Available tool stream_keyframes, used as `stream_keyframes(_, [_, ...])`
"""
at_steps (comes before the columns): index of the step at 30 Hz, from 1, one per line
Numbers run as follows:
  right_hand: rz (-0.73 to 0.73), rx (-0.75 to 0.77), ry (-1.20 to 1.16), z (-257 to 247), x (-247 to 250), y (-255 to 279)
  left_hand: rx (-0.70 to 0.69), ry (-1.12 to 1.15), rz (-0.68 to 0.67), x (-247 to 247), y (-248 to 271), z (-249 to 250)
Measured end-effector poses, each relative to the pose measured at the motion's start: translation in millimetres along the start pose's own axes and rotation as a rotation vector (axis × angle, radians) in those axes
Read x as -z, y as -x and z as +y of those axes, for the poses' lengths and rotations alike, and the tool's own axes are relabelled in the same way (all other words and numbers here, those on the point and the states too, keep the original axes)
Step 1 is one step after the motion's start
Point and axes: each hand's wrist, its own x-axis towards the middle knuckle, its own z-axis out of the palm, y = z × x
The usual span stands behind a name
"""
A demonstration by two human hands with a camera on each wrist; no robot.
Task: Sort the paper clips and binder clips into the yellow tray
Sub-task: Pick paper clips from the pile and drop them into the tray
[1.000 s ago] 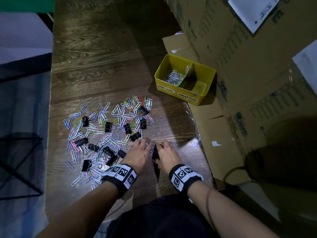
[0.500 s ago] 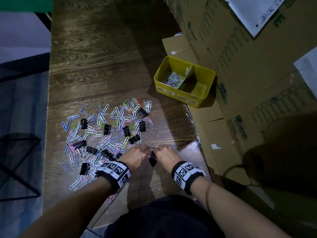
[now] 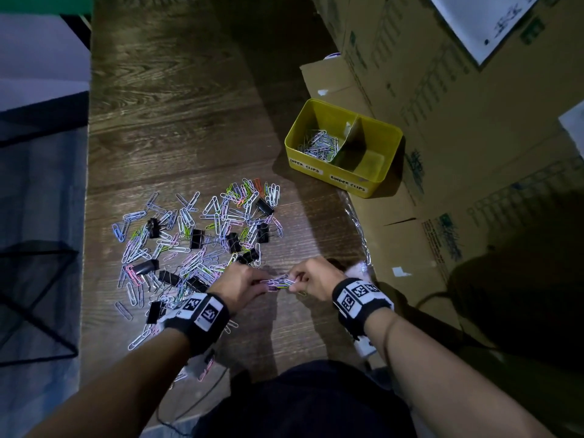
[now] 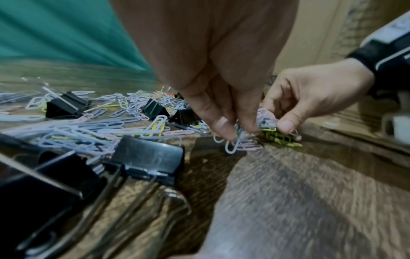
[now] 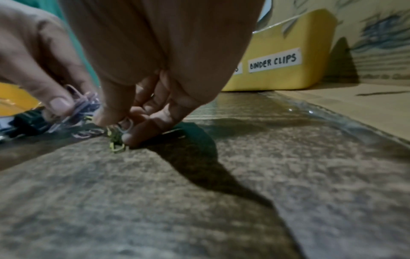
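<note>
Coloured paper clips (image 3: 202, 235) and black binder clips (image 3: 197, 238) lie scattered on the wooden table (image 3: 177, 121). Near the front edge my left hand (image 3: 243, 284) and right hand (image 3: 311, 279) meet, both pinching one small bunch of paper clips (image 3: 279, 283) just above the wood. In the left wrist view the bunch of paper clips (image 4: 261, 133) is pink, blue and yellow-green, held between my left hand (image 4: 235, 129) and right hand (image 4: 286, 122). The yellow tray (image 3: 373, 183) stands at the right, with paper clips in its left compartment and a bare right one labelled BINDER CLIPS (image 5: 274, 60).
Cardboard boxes (image 3: 458, 105) wall in the table's right side, and a flattened box (image 3: 407, 248) lies under the tray. The table's left edge (image 3: 87, 216) drops to a dark floor. A large binder clip (image 4: 146, 156) lies close by my left wrist.
Both hands have drawn together and lifted a bunch of paper clips off the wood; a second ago they lay lower on the pile's near edge.
</note>
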Motion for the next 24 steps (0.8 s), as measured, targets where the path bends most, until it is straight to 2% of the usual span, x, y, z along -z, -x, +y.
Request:
stream_keyframes(5, [0.022, -0.002, -0.145, 6.6, 7.1, 1.7, 0.235, 0.134, 0.001, 20.9, 1.5, -1.4])
stream_keyframes(8, [0.077, -0.001, -0.264, 9.0, 15.3, 3.3, 0.338, 0.348, -0.06, 34.7, -1.0, -5.5])
stream_keyframes(10, [0.092, 0.004, -0.401, 5.2, 23.3, 5.8, 0.356, 0.504, -0.096, 50.6, -4.4, -2.1])
stream_keyframes(12, [0.121, 0.031, -0.541, -1.1, 33.2, 9.9, 0.318, 0.586, -0.118, 72.1, -12.8, 4.9])
stream_keyframes(15, [0.242, 0.077, -0.697, -14.2, 51.5, 18.2, 0.213, 0.666, -0.134, 111.0, -36.5, 21.8])
stream_keyframes(18, [0.35, 0.131, -0.804, -31.0, 74.6, 27.0, 0.09, 0.707, -0.091, 150.4, -79.7, 45.6])
stream_keyframes(21, [0.463, 0.234, -0.856, -48.1, 104.1, 30.9, 0.021, 0.729, 0.01, 175.4, -133.6, 69.5])
stream_keyframes(24, [0.553, 0.31, -0.883, -60.7, 134.6, 18.1, 0.037, 0.617, 0.158, 175.9, -186.5, 86.5])
